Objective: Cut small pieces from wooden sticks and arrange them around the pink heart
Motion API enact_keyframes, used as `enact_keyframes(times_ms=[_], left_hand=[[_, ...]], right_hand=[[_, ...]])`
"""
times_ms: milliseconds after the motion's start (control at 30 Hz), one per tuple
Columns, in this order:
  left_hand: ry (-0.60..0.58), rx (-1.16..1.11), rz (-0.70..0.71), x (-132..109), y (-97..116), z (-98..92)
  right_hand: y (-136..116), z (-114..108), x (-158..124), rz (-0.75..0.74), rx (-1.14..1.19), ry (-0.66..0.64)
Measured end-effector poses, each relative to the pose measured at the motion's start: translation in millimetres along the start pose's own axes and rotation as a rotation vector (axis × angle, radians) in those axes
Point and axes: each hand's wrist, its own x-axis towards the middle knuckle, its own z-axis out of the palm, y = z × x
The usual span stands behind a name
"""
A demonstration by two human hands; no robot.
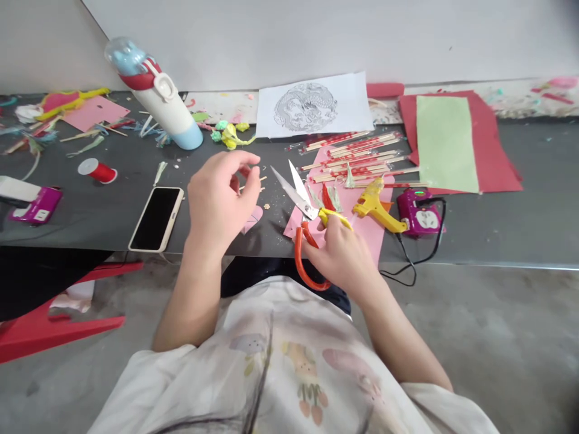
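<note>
My right hand (346, 256) grips a pair of scissors (294, 194) with one yellow and one orange handle. Their blades are spread and point away to the upper left. My left hand (221, 202) is raised over the table to the left of the blades, thumb and forefinger apart, the other fingers curled. Thin wooden sticks (263, 178) show partly behind its thumb; whether the hand touches them is unclear. Just below the thumb lies a small pink paper piece (253, 219), partly hidden by the hand. Under the scissors is a larger pink sheet (371, 238).
A yellow glue gun (374, 205) and a purple device (420, 214) with a black cord lie right. Packaged sticks (362, 160) and a dragon drawing (312, 108) are behind. A bottle (167, 99), phone (156, 219) and red thread spool (98, 171) stand or lie left.
</note>
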Motion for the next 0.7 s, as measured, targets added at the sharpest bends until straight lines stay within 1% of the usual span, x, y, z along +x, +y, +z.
enact_keyframes(times_ms=[67,133,267,367,533,600,700], left_hand=[[-0.099,0.025,0.02,-0.7,9.0,-2.6],[-0.193,0.05,0.032,-1.3,17.1,0.3],[-0.316,0.117,0.02,-1.7,26.8,12.6],[-0.366,0.177,0.004,-0.5,29.9,19.7],[-0.452,0.242,-0.032,2.6,35.3,25.7],[-0.466,0.264,-0.035,3.0,37.0,27.6],[-0.458,0.302,-0.01,2.3,37.2,31.3]], right_hand=[[-0.7,1.3,-2.1,-0.04,-0.162,0.055],[-1.0,3.0,-3.0,-0.053,-0.263,0.054],[-0.7,5.4,-3.9,-0.044,-0.338,0.037],[0.7,7.8,-4.7,-0.044,-0.371,0.047],[3.7,12.8,-5.7,-0.053,-0.392,0.052],[3.9,14.2,-5.4,-0.059,-0.397,0.054],[3.5,14.8,-3.5,-0.052,-0.404,0.038]])
